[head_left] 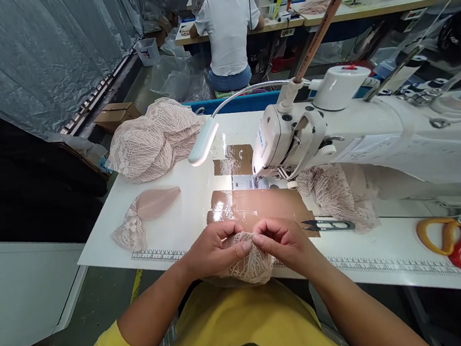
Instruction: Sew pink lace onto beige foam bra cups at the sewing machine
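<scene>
Between both hands, at the front edge of the sewing table, is a piece of beige lace fabric (250, 263). My left hand (217, 247) pinches its upper edge between thumb and fingers. Close beside it, my right hand (284, 244) pinches the same edge, and the fingertips nearly meet. The lace hangs down toward my lap, partly hidden by the hands. Just beyond them stands a white sewing machine (288, 135), its needle area lit by a lamp (203, 141). Thread snips (329, 224) lie right of my right hand.
A pile of lace pieces (154, 139) sits at the back left, with a single lace-and-mesh piece (148, 211) in front. More lace (332, 193) lies under the machine arm. Scissors (459, 243) with orange and red handles rest at the right edge. A person (228, 32) sits ahead.
</scene>
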`<state>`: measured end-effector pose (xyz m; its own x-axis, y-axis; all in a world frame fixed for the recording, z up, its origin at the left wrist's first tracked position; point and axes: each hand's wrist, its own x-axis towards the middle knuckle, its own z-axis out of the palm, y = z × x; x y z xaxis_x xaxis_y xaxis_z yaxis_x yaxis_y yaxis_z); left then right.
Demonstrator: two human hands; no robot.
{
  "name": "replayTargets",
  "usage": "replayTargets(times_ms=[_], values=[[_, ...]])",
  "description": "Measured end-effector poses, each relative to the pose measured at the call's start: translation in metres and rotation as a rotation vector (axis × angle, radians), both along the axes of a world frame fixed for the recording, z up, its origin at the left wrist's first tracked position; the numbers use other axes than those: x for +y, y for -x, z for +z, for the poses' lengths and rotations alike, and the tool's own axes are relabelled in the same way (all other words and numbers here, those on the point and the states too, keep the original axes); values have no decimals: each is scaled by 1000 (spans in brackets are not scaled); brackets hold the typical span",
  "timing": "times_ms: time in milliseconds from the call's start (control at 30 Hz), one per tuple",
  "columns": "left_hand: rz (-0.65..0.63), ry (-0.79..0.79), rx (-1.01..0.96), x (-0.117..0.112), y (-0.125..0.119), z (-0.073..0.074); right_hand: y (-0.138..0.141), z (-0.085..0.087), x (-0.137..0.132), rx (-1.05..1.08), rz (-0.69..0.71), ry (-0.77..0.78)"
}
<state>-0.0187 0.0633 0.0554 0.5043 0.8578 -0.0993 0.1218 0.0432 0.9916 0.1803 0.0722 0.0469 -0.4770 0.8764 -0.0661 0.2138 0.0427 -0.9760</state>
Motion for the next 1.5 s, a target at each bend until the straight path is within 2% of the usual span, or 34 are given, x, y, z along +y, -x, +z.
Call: replayTargets(times_ms=[333, 433, 533, 667, 767, 833, 867, 933, 967, 1033, 1067, 1100, 1200, 1300, 1367, 1500], values=[[35, 284, -247, 7, -6, -17, -2, -1, 4, 8, -83, 13], [55, 268, -239, 9, -6, -17, -2, -1, 5, -4, -94, 7], [97, 257, -214, 11, -9, -17, -1, 0, 6, -13, -100, 8], [157, 412, -304, 12, -17, -22, 0, -3, 9, 15, -84, 51], [297, 495, -337, 16, -9, -18, -8, -6, 14, 58, -89, 89], [461, 413, -295, 22, 8, -8, -21, -7, 16, 44, -149, 91], [550, 320, -250, 26, 19, -1, -29, -7, 17, 17, -190, 86], [717, 32, -79, 35, 36, 12, -45, -5, 17, -58, -263, 66], [755, -154, 81, 41, 40, 17, -51, -4, 16, -96, -287, 48], [689, -515, 462, 53, 35, 18, -59, 2, 18, -165, -303, 0], [593, -671, 658, 59, 25, 14, -60, 5, 19, -207, -295, -28], [477, -749, 767, 66, 12, 7, -59, 8, 22, -260, -274, -55], [219, -812, 898, 81, -36, -22, -50, 11, 36, -447, -172, -159], [26, -852, 999, 79, -70, -42, -39, 2, 50, -572, -97, -306], [-28, -872, 1021, 71, -77, -44, -33, -9, 54, -627, -52, -391], [-114, -858, 985, 59, -61, -25, -25, -28, 52, -808, 43, -513]])
